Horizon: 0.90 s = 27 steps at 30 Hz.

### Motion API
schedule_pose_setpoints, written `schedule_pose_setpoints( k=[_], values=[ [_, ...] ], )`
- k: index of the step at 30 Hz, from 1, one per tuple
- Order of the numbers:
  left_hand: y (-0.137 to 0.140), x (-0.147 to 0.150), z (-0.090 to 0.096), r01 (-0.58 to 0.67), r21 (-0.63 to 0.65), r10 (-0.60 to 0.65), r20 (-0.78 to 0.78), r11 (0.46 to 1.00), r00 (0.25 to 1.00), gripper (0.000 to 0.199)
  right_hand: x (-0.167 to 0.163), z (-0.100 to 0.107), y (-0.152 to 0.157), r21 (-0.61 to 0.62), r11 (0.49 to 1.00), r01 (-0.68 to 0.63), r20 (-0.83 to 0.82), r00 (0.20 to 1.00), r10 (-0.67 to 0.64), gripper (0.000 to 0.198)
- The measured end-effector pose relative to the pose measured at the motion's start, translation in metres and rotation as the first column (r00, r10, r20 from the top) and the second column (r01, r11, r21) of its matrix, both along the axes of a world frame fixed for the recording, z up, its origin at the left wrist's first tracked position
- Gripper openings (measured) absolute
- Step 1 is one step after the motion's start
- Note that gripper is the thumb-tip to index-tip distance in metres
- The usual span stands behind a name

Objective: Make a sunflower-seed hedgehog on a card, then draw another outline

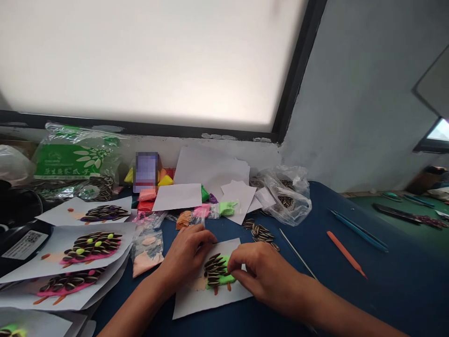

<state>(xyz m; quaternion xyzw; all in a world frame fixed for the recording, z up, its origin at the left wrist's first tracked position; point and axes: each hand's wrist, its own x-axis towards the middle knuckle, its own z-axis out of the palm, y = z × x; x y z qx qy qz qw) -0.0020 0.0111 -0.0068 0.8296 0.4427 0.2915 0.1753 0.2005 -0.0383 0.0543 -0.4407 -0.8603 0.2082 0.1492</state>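
A white sheet of paper [196, 304] bears a hedgehog-like picture. Its body is bright green clay [222, 279], with peach clay at the left and small orange-brown strips below. Striped sunflower seeds [214, 267] stand in overlapping rows on the clay's left part. My left hand [189, 250] lies over the sheet's upper left edge, fingers curled, holding it down. Above the green clay's right side, my right hand [261, 269] is closed in a pinch; its fingers hide what they hold. A loose pile of sunflower seeds [259, 231] lies just beyond my right hand.
Finished-looking seed pictures [93, 248] are stacked at the left. Small bags of coloured clay [147, 250] and blank papers [210, 164] lie behind. A clear bag of seeds [289, 196] stands near the wall. Rightward are a thin metal rod [298, 255], an orange tool [345, 252] and blue tweezers [361, 231].
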Motion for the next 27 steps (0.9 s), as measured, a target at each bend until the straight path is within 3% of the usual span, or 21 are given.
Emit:
schedule_pose_setpoints(
  k=[17,27],
  values=[
    [0.001,0.0,-0.002,-0.015,0.039,0.015,-0.006,0.999,1.0,0.023,-0.007,-0.02,-0.001,0.06,0.998,0.003,0.012,1.0,-0.003,0.014],
    [0.0,0.001,-0.001,-0.013,0.01,0.013,0.005,1.0,1.0,0.024,-0.009,-0.017,-0.003,0.075,0.997,0.007,0.066,0.998,-0.012,0.014]
  ],
)
